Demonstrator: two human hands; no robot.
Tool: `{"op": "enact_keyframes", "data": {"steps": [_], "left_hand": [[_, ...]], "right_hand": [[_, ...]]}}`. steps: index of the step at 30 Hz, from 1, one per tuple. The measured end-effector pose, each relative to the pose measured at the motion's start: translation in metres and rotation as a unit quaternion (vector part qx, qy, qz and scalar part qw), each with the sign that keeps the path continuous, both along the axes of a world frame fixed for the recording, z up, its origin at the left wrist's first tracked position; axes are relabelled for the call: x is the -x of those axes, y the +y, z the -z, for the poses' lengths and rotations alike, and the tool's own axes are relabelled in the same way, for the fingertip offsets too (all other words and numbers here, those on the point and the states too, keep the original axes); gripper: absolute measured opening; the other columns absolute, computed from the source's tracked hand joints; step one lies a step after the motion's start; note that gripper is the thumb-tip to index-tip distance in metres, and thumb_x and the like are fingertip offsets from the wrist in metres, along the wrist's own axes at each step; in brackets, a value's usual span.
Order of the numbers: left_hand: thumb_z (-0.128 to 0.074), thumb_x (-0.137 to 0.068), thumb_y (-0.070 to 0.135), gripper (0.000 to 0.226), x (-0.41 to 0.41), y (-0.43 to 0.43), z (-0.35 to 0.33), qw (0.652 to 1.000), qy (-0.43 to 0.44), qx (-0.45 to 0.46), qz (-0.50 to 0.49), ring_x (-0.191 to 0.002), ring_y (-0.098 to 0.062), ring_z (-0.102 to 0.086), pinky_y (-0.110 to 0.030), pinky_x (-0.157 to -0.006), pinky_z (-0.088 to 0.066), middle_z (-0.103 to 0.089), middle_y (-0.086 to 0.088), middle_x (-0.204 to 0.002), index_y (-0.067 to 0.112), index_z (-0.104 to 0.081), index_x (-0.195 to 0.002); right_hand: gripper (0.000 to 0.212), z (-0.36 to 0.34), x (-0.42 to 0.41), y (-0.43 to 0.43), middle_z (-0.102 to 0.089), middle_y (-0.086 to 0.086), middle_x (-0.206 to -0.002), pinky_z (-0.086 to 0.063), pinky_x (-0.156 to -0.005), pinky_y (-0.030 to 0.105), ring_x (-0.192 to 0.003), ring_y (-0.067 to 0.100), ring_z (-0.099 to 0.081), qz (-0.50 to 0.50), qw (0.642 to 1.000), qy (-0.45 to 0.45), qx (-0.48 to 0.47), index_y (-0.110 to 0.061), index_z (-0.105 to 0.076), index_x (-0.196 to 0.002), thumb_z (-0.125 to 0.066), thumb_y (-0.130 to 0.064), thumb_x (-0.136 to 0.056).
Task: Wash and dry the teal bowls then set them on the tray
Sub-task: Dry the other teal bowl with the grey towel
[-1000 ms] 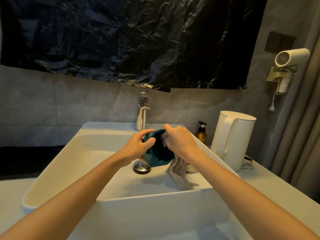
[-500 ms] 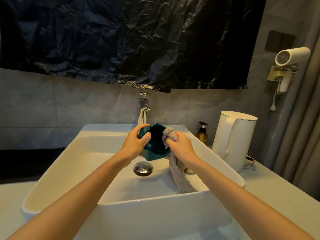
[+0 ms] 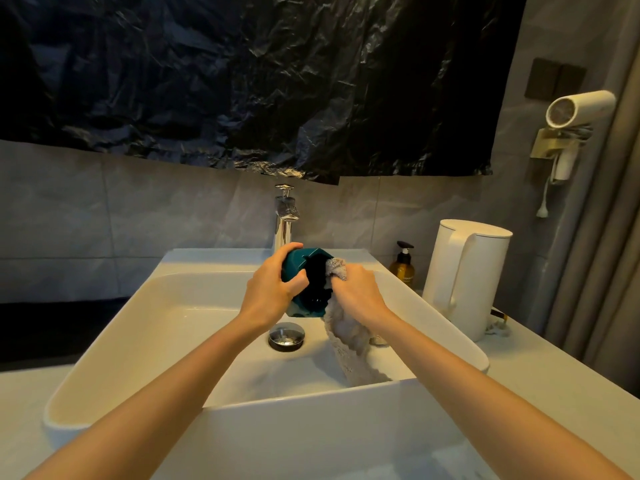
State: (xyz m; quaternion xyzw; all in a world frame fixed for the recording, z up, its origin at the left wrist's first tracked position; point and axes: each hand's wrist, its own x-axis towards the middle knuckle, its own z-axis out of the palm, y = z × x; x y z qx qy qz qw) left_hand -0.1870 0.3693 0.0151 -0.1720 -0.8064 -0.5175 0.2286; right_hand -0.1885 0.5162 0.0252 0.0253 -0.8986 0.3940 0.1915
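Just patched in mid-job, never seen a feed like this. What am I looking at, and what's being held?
No machine here: these are a person's bare arms, seen from one wide-angle camera worn on the head, looking forward and down. The left hand holds a teal bowl above the white sink. The right hand grips a grey cloth at the bowl's opening; the cloth's tail hangs into the basin. Behind stands a chrome faucet; on the counter to the right, a pump bottle and a white kettle.
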Motion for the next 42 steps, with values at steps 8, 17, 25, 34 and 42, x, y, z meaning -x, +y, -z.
{"op": "enact_keyframes", "data": {"steps": [8, 17, 25, 34, 42], "left_hand": [[-0.051, -0.095, 0.017, 0.042, 0.001, -0.008, -0.008, 0.997, 0.011, -0.073, -0.035, -0.111, -0.016, -0.048, -0.04, -0.09, -0.054, -0.049, -0.005, -0.13, 0.022, -0.041, -0.135], [-0.056, -0.091, 0.017, 0.043, -0.002, -0.004, -0.005, 0.998, 0.056, -0.027, 0.021, -0.109, -0.016, -0.053, -0.031, -0.089, -0.053, -0.055, 0.001, -0.122, 0.031, -0.044, -0.13], [-0.058, -0.09, 0.015, 0.045, -0.002, -0.001, -0.002, 0.998, 0.052, -0.011, 0.036, -0.108, -0.013, -0.053, -0.02, -0.086, -0.049, -0.055, 0.002, -0.122, 0.031, -0.044, -0.13], [-0.062, -0.088, 0.02, 0.044, -0.002, -0.002, 0.001, 0.997, 0.061, 0.016, 0.044, -0.106, -0.012, -0.054, -0.02, -0.085, -0.05, -0.053, 0.009, -0.116, 0.033, -0.045, -0.128], [-0.059, -0.082, 0.031, 0.047, -0.003, -0.002, 0.0, 0.996, 0.072, 0.021, 0.039, -0.107, -0.015, -0.055, -0.03, -0.089, -0.054, -0.055, 0.007, -0.119, 0.041, -0.044, -0.125]], "right_hand": [[0.008, -0.02, -0.019, 0.015, -0.066, 0.006, -0.1, -0.052, -0.08, 0.027, -0.086, 0.014, -0.063, -0.148, 0.95, -0.198, 0.19, -0.018, -0.059, -0.097, -0.061, -0.023, -0.092], [0.043, -0.019, -0.008, 0.007, -0.06, 0.028, -0.121, -0.046, -0.098, 0.043, -0.101, 0.033, -0.059, -0.188, 0.892, -0.229, 0.342, 0.001, -0.056, -0.119, -0.047, -0.011, -0.078], [0.014, 0.001, 0.008, 0.002, -0.068, 0.009, -0.104, -0.055, -0.086, 0.035, -0.098, 0.023, -0.065, -0.1, 0.954, -0.116, 0.259, -0.014, -0.062, -0.105, -0.054, -0.016, -0.094], [0.02, 0.009, 0.013, -0.003, -0.068, 0.01, -0.098, -0.053, -0.083, 0.034, -0.094, 0.025, -0.064, 0.035, 0.949, -0.152, 0.273, -0.01, -0.064, -0.092, -0.075, -0.004, -0.077], [0.007, 0.014, 0.007, -0.001, -0.064, 0.008, -0.081, -0.047, -0.067, 0.032, -0.084, 0.027, -0.06, 0.032, 0.991, -0.065, 0.115, -0.006, -0.066, -0.085, -0.06, -0.008, -0.086]]}}
